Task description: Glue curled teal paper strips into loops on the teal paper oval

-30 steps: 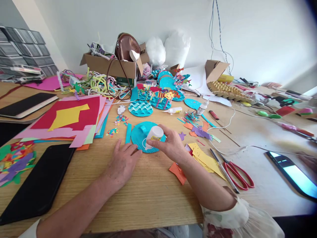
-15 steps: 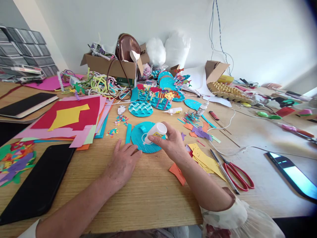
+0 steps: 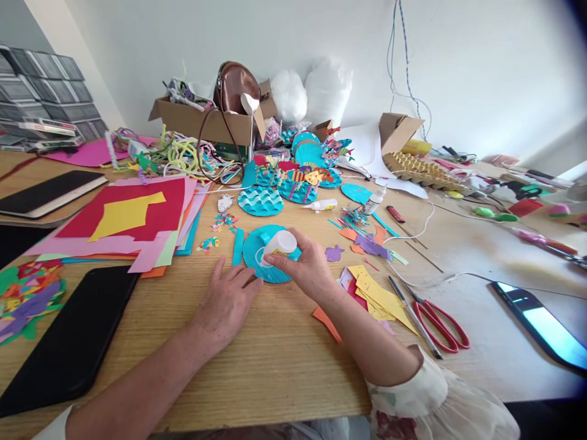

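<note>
My right hand (image 3: 308, 264) is closed round a white glue bottle (image 3: 280, 242), tipped nozzle-down over a blue cardboard disc (image 3: 275, 276). A curved white line of glue shows on the disc around the nozzle. A small bent blue strip stands on the disc's upper part. My left hand (image 3: 233, 296) lies flat with fingers stretched out, its fingertips at the disc's lower left edge. Just beyond those fingers lies a straight blue strip (image 3: 238, 246). Little piles of paper confetti (image 3: 209, 244) sit farther up. A purple paper fish shape (image 3: 334, 252) rests right of my right hand.
Red-handled scissors (image 3: 443, 327) and a pen (image 3: 415, 318) lie at the right, beside yellow paper scraps (image 3: 383, 293). Coloured sheets (image 3: 76, 220) and a black phone-like slab (image 3: 73, 333) occupy the left. Finished blue wave pieces (image 3: 260, 201) stand behind. A white cable (image 3: 426, 284) crosses the right.
My right hand has moved the glue bottle left across the disc, and the white glue line looks longer. The purple fish shape is now uncovered. My left hand stays put.
</note>
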Demonstrator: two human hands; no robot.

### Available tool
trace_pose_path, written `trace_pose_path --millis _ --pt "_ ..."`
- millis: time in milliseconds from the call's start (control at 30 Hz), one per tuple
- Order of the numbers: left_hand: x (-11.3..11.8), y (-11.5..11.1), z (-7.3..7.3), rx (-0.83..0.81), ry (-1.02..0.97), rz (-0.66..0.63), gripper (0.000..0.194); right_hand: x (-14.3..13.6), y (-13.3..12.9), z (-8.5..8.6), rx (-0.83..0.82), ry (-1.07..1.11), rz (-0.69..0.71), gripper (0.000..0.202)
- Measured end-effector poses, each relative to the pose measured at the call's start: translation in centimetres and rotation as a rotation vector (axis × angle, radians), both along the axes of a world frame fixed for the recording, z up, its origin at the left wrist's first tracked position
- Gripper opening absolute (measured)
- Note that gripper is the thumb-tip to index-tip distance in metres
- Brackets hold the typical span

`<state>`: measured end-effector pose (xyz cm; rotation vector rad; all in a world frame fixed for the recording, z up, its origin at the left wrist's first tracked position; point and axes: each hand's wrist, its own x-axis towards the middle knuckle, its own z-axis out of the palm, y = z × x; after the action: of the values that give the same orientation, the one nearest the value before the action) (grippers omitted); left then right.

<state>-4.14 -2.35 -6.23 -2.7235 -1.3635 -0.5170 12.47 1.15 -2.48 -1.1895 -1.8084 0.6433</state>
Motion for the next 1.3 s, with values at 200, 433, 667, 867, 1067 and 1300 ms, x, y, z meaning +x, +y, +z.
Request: trace_pose_path --millis 200,433,667,867,1067,1300 --pt "0.0 0.0 -0.1 0.017 -0.006 0.004 0.026 0.2 0.0 0.3 -0.019 0.021 0.026 0.019" --pt "0.0 -0.1 0.1 -0.01 0.013 0.021 0.026 1.3 -0.7 1.5 -0.059 -0.007 -0.026 0.024" --pt "0.1 -0.1 0.2 -0.021 0.014 0.026 0.025 1.2 -0.9 1.1 -0.081 -0.112 0.026 0.024" --pt "0.1 -0.1 0.1 -0.018 0.009 0.024 0.026 1.2 -0.8 1.2 -0.05 -0.094 0.015 0.023" --pt "0.1 -0.1 0.1 -0.022 0.017 0.017 0.026 1.1 -0.7 1.1 -0.054 -0.151 0.016 0.024" --pt "0.1 0.0 0.1 -0.02 0.013 0.019 0.026 1.3 -0.7 1.1 -0.073 -0.112 0.018 0.022"
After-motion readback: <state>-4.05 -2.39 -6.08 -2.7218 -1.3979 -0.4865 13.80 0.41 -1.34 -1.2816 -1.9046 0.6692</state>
